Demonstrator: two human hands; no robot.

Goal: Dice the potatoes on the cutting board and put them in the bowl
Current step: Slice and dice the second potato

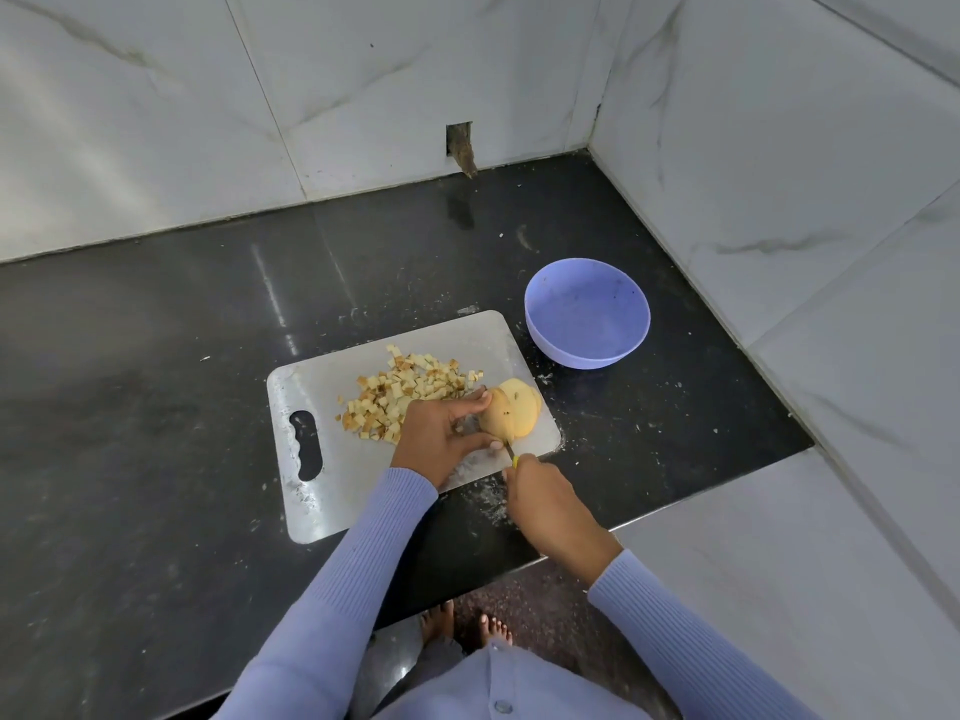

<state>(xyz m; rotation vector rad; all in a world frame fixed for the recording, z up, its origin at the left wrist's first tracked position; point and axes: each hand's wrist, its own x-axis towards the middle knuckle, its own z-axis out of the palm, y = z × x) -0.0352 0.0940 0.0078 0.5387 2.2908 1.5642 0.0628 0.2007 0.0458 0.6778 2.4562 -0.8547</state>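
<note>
Your left hand [441, 433] fingers clamp the potato [511, 414] at the board's [332, 501] right edge; your right hand [540, 491] grips the knife [511, 454]. Dice [402, 394] lie beside it; bowl [587, 311] nearby on the desk [156, 356].

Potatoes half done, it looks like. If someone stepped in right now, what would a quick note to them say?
Left hand holds the whole potato steady on the cutting board.
Right hand grips the knife, its blade at the potato's near side.
Done: a pile of diced pieces sits on the board.
Left: dice this potato, then move everything into the bowl, which holds no potato yet, beyond the board's far right corner.
</note>
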